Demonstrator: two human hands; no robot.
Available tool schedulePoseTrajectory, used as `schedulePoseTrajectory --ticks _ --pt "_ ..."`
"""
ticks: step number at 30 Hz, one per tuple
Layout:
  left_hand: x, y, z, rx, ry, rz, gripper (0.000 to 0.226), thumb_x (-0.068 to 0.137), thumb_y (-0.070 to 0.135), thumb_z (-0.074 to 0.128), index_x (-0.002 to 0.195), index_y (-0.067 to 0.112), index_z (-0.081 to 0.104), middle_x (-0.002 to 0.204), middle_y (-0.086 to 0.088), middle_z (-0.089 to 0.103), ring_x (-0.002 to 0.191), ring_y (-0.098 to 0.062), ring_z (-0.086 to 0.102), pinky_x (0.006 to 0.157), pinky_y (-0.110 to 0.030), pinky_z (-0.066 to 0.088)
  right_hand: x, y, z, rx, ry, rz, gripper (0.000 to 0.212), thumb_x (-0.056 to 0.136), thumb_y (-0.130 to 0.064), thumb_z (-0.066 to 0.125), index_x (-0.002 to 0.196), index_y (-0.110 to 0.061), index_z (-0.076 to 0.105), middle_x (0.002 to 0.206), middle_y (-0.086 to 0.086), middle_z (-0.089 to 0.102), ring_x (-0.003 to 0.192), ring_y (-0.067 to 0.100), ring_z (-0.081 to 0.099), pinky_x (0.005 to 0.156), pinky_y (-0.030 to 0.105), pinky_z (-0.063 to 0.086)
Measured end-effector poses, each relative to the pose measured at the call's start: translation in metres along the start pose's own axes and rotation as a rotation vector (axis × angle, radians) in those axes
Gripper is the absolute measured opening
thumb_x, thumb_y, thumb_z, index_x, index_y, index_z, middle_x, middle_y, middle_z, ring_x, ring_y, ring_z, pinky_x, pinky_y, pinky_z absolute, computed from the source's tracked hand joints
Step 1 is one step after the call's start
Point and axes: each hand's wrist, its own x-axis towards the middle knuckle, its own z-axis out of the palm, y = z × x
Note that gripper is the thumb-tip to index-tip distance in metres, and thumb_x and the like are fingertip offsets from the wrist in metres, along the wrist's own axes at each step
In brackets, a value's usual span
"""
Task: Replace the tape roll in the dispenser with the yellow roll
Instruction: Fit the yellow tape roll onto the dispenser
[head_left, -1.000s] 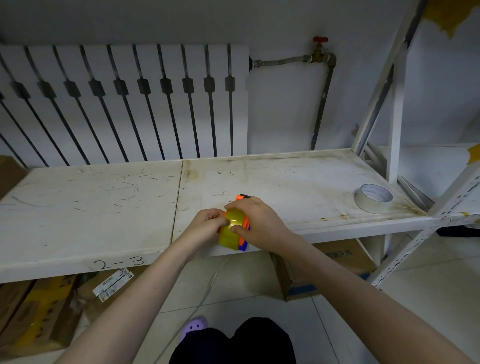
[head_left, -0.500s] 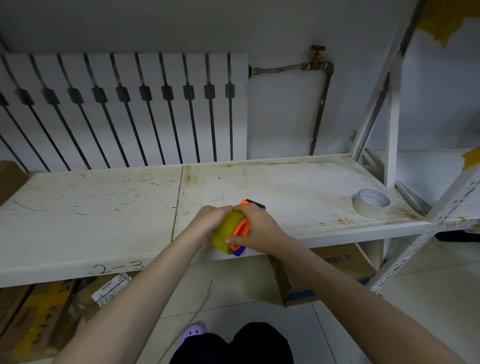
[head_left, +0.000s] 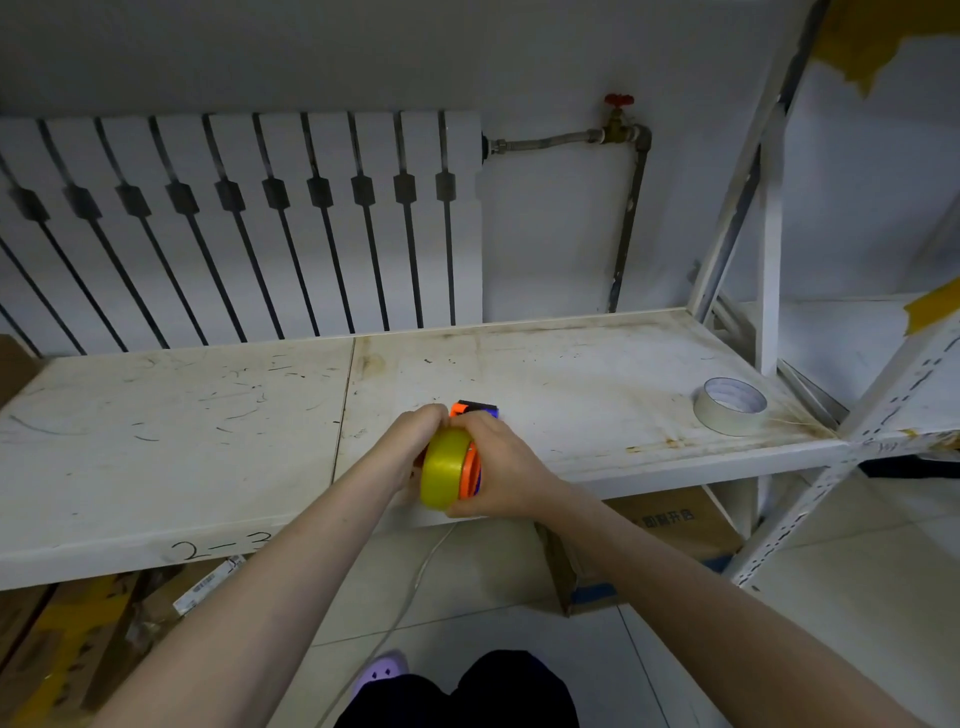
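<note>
I see both hands meeting over the near edge of the shelf (head_left: 571, 395). The yellow roll (head_left: 442, 474) stands on edge, its axis running left to right, pressed flat against the orange hub of the dispenser (head_left: 471, 457) on its right. My left hand (head_left: 415, 447) clasps the roll from the left and far side; its fingers are hidden behind the roll. My right hand (head_left: 501, 467) grips the dispenser body, fingers (head_left: 467, 423) curled over its top. I judge the roll is seating leftward-to-rightward onto the hub. A white roll (head_left: 730, 406) lies flat, well apart at the right.
</note>
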Motion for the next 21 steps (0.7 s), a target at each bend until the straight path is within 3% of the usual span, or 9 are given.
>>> schedulePoseTrajectory --ticks 2,5,8,12,15,19,21 --pt "0.001 0.000 0.001 -0.012 0.000 -0.004 0.010 0.082 0.012 0.041 0.072 0.012 0.044 0.070 -0.007 0.045 0.060 -0.022 0.043 0.057 -0.027 0.035 0.001 0.000 -0.004 0.195 -0.065 0.126 0.093 0.065 -0.042 0.081 0.139 -0.019 0.028 0.136 0.001 0.041 0.120 0.018 0.044 0.096 0.037 0.048" --pt "0.001 0.003 0.003 0.037 0.015 -0.025 0.018 0.081 0.003 0.038 0.065 0.011 0.035 0.070 -0.007 0.038 0.060 -0.021 0.036 0.056 -0.027 0.028 0.006 0.003 -0.005 0.280 -0.116 0.236 0.078 0.071 -0.043 0.076 0.133 -0.016 0.037 0.124 0.002 0.052 0.111 0.018 0.053 0.090 0.033 0.050" --pt "-0.001 0.006 0.004 0.061 0.019 -0.019 0.019 0.084 0.002 0.038 0.066 0.010 0.036 0.075 -0.008 0.039 0.067 -0.023 0.040 0.062 -0.028 0.032 0.007 0.001 -0.002 0.209 -0.097 0.213 0.081 0.067 -0.040 0.079 0.133 -0.019 0.036 0.114 -0.003 0.049 0.103 0.016 0.052 0.081 0.028 0.048" --pt "-0.005 0.005 0.002 0.029 0.017 0.010 0.016 0.084 0.010 0.042 0.069 0.012 0.043 0.069 -0.005 0.046 0.059 -0.018 0.042 0.051 -0.027 0.029 0.003 0.001 0.004 -0.081 0.027 -0.031 0.086 0.060 -0.036 0.082 0.131 -0.016 0.037 0.123 0.003 0.050 0.108 0.020 0.052 0.082 0.035 0.050" --pt "-0.004 0.005 0.001 0.033 0.037 -0.006 0.013 0.081 0.007 0.041 0.069 0.011 0.040 0.070 -0.006 0.044 0.060 -0.019 0.040 0.052 -0.028 0.027 0.001 0.005 0.002 -0.113 0.026 -0.126 0.088 0.058 -0.033 0.082 0.131 -0.015 0.037 0.126 0.005 0.049 0.111 0.022 0.052 0.083 0.037 0.051" --pt "-0.003 0.003 0.000 0.048 0.043 -0.039 0.017 0.080 0.002 0.039 0.066 0.009 0.034 0.069 -0.008 0.038 0.066 -0.025 0.040 0.057 -0.027 0.030 0.004 0.007 0.002 -0.120 -0.003 -0.015 0.101 0.059 -0.047 0.081 0.139 -0.018 0.027 0.136 0.003 0.041 0.117 0.020 0.047 0.088 0.038 0.050" --pt "-0.003 -0.001 0.002 0.025 0.033 -0.049 0.007 0.074 0.000 0.040 0.071 0.006 0.039 0.073 -0.011 0.043 0.069 -0.028 0.045 0.065 -0.028 0.038 0.005 0.006 0.004 -0.081 -0.014 0.070 0.099 0.060 -0.052 0.080 0.138 -0.021 0.027 0.136 0.002 0.041 0.117 0.020 0.048 0.089 0.036 0.050"
